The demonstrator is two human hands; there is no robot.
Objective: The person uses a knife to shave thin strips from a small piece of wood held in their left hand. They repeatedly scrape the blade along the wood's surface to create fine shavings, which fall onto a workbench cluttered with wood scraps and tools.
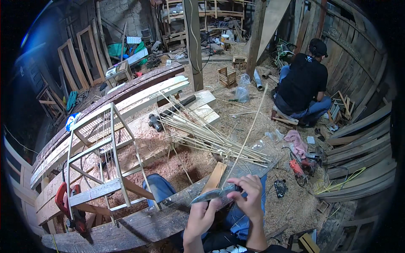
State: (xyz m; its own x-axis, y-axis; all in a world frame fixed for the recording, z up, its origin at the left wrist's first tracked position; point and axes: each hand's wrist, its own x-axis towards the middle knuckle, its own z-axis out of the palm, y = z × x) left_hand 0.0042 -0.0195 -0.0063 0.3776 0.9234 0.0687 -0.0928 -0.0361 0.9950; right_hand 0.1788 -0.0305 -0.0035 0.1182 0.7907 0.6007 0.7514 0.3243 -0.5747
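- Left grip (201,219) pinches 1 end of a grey blade (207,195) above the tabletop (162,223); right grip (249,198) seems closed on its other end
- 1 long strip (253,121) slants up from near the blade; contact unclear
- Seemingly done: the pile of thin sticks (230,149) ahead
- Seemingly left: this strip

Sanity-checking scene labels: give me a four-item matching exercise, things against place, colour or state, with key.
1. Slatted crate
2. Cloth
3. Co-worker
4. Left hand

A. seated low, back to the camera
B. holding a flat grey piece
C. between the two upright posts
D. pink, crumpled

Pairs: 1-C, 2-D, 3-A, 4-B
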